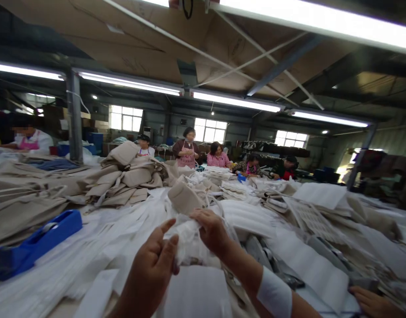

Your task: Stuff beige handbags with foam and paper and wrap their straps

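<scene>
My left hand (155,260) is closed at the left side of a crumpled, translucent white plastic wrap (186,236), its thumb against it and its index finger pointing up. My right hand (211,227) grips the wrap's upper right part with bent fingers. What lies inside the wrap cannot be made out. Just behind it stands a beige fabric piece (183,198), partly hidden by the wrap and my fingers. A white foam sheet (196,293) lies below, between my forearms.
A blue tape dispenser (40,243) sits at the left; a grey tape dispenser (259,251) lies right of my right arm. Beige fabric pieces (123,176) are heaped behind. Another person's hand (371,300) is at lower right. Several people sit or stand at the far side.
</scene>
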Available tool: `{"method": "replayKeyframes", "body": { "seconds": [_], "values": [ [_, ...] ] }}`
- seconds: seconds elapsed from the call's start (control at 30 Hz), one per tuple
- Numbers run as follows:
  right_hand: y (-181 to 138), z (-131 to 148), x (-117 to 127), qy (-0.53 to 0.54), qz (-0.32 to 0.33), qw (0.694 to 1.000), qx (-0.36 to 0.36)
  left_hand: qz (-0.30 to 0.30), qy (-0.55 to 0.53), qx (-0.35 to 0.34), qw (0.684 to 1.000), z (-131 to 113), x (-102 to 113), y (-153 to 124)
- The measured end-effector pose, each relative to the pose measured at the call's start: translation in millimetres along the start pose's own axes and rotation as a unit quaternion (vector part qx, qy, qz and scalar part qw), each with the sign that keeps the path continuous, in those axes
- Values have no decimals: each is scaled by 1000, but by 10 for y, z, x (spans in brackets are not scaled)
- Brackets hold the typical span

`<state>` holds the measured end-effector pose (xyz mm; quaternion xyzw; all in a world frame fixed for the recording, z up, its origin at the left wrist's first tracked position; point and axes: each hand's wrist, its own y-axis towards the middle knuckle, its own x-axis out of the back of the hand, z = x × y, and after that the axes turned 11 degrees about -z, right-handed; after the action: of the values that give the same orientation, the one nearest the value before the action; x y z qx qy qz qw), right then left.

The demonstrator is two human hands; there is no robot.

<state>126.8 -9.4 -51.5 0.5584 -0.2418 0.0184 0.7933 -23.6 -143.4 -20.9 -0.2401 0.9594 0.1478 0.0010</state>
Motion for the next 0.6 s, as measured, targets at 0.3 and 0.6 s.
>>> {"method": "replayKeyframes", "body": {
  "seconds": [0.3,0.6],
  "values": [
    [-127,-498,-389,43,9,974,-221,-187,-148,-126,963,-727,271,-208],
    [-568,-703,-641,59,108,917,-380,-164,-228,-195,940,-697,369,-123]
  ]
}}
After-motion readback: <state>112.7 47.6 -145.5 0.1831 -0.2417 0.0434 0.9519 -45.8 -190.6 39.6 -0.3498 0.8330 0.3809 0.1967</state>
